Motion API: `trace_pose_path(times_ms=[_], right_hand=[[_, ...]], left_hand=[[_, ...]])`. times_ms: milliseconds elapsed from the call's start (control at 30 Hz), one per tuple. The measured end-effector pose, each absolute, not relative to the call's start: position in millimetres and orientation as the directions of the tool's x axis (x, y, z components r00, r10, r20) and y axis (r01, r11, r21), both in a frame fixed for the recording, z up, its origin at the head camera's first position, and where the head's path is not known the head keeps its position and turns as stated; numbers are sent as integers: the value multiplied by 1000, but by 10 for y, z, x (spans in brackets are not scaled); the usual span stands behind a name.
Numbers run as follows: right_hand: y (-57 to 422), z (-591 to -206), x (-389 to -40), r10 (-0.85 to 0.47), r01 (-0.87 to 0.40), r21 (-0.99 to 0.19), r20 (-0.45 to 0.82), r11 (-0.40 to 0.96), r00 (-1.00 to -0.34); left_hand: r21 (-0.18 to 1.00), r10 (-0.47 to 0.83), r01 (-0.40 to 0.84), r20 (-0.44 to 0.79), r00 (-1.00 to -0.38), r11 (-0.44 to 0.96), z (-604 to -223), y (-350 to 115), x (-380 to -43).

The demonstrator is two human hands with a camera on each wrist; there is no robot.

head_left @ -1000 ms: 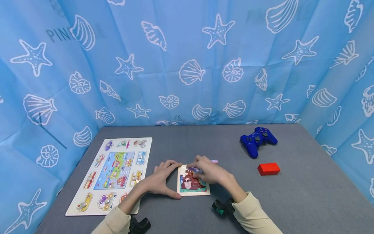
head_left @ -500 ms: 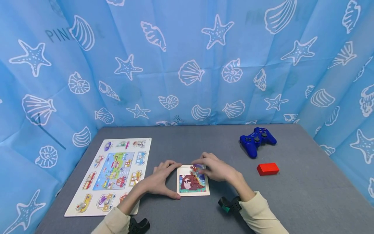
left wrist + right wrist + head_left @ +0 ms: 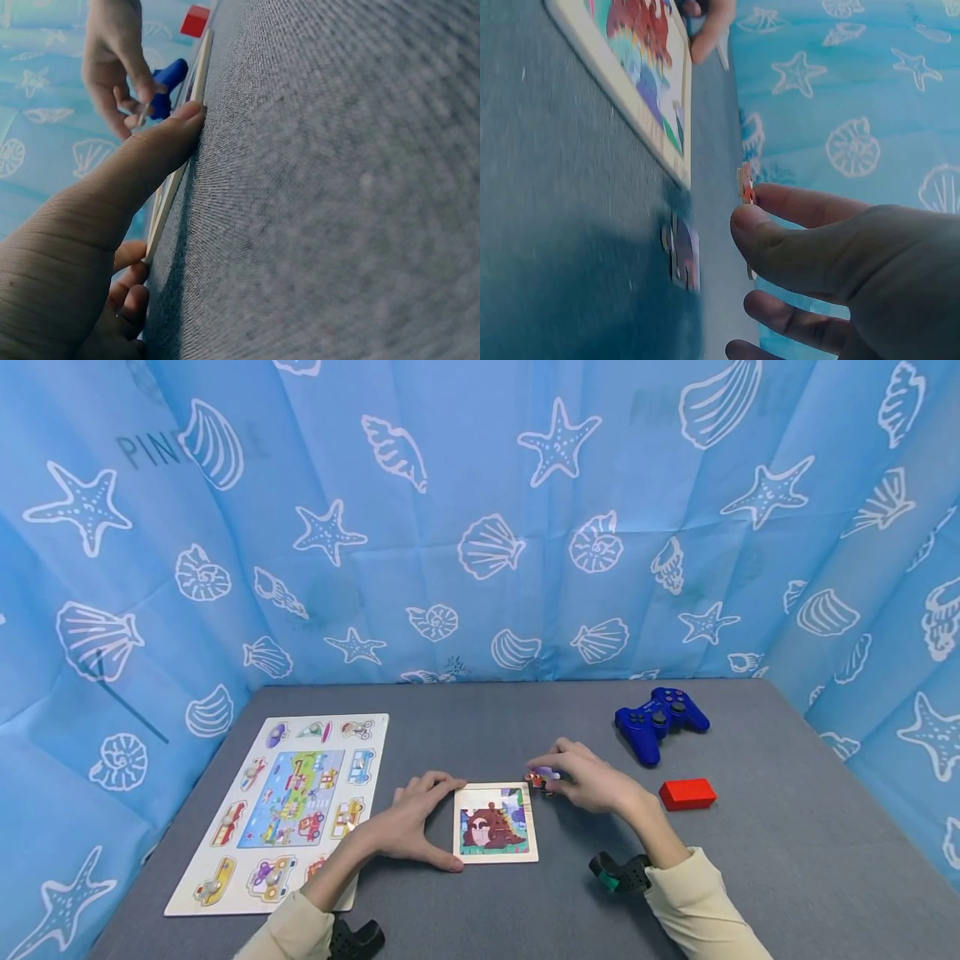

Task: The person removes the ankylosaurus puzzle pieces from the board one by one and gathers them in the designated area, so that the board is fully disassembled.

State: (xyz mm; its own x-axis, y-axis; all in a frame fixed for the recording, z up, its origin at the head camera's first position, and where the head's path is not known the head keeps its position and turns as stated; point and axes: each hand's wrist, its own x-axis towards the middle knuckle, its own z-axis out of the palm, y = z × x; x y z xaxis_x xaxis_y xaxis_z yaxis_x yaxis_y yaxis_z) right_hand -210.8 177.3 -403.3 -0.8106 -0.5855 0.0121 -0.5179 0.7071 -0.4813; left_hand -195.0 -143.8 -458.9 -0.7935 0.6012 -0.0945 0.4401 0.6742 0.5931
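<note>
In the head view, a small square wooden jigsaw puzzle [image 3: 495,857] lies flat on the table, its picture showing a brown animal. The upper left part of its inside is bare wood. My left hand [image 3: 408,822] holds the frame from the left, thumb at the near corner and index finger at the far corner. Just off the puzzle's far right corner, my right hand [image 3: 592,778] pinches a reddish puzzle piece [image 3: 746,182] between thumb and index finger. Below that hand, a purple puzzle piece [image 3: 684,255] rests on the table in the right wrist view.
A large peg puzzle board [image 3: 247,735] with vehicle pieces lies to the left, partly under my left forearm. A blue game controller [image 3: 660,718] and a red block [image 3: 688,793] sit on the right. A blue shell-print curtain [image 3: 480,593] hangs behind the grey table [image 3: 465,910].
My right hand has moved right, from over the puzzle to beyond its far right corner, with a piece in its fingers. More of the puzzle shows. The left hand stays in place.
</note>
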Motion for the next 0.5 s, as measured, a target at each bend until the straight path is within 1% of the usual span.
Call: trace_pose_path(times_ms=[167,500], right_hand=[[1903,-4020,-2122,-561,-502,-467,16,728,-828],[2121,-4057,-2131,-519,-458,-442,-20,771,-854]], left_hand=[[596,601,440,-92,-794,672,-4589,-1438,-1947],[603,596,428,-101,-796,674,-4589,-1443,-1939]])
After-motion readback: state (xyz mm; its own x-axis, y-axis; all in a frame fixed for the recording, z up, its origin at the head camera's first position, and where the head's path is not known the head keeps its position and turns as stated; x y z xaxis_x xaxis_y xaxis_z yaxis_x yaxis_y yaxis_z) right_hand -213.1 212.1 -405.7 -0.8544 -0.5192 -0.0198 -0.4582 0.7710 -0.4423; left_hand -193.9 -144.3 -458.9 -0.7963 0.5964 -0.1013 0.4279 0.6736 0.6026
